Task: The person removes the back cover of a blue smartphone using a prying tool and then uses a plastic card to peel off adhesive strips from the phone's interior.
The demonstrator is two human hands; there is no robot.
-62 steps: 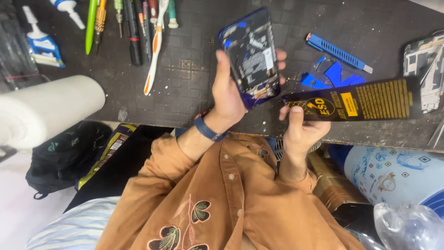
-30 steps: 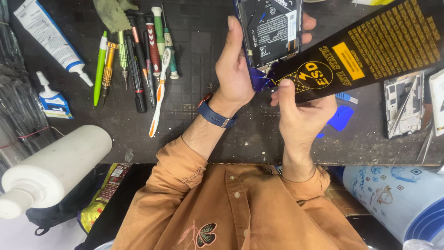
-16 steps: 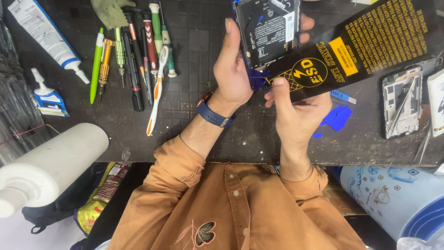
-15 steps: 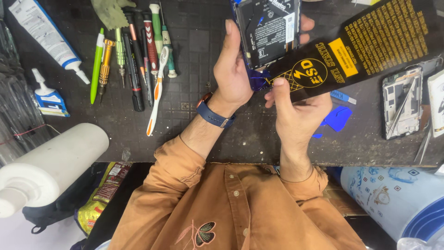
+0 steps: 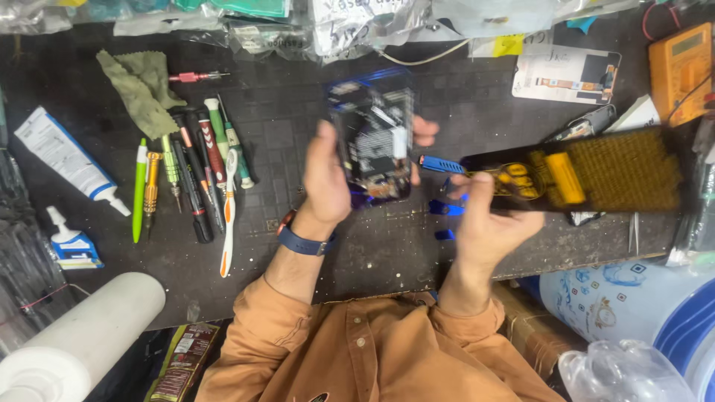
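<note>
Tabletop (image 5: 313, 260), dark and gridded, spans the view and carries everything else. At lower right stands a blue-and-white bucket (image 5: 633, 301), with a clear bottle (image 5: 625, 372) in front of it, and at lower left a white roll (image 5: 78, 339) lies off the tabletop's near edge. The person's orange sleeves rise from the bottom edge. The right hand (image 5: 484, 223) holds a black brush (image 5: 588, 170) with a wide pad of yellow bristles, its fingers wrapped around the handle end, thumb on top; the brush lies level, pointing right, blurred. The left hand (image 5: 324, 182), a blue band at its wrist, holds an opened phone (image 5: 376, 141) upright above the middle of the tabletop, thumb along the left edge and fingertips curled around the right edge; the phone's inner boards face the camera, blurred too. The brush's handle end is just beside the phone's right edge; whether they touch I cannot tell. A blue tool (image 5: 439, 162) shows between phone and brush. At top right sits an orange meter (image 5: 681, 71), left of it a flat phone panel (image 5: 566, 74). A green cloth (image 5: 141, 89) lies at upper left, above a row of screwdrivers (image 5: 190, 171) and a toothbrush (image 5: 227, 216). A white tube (image 5: 67, 160) and a small glue bottle (image 5: 67, 238) lie at far left.
</note>
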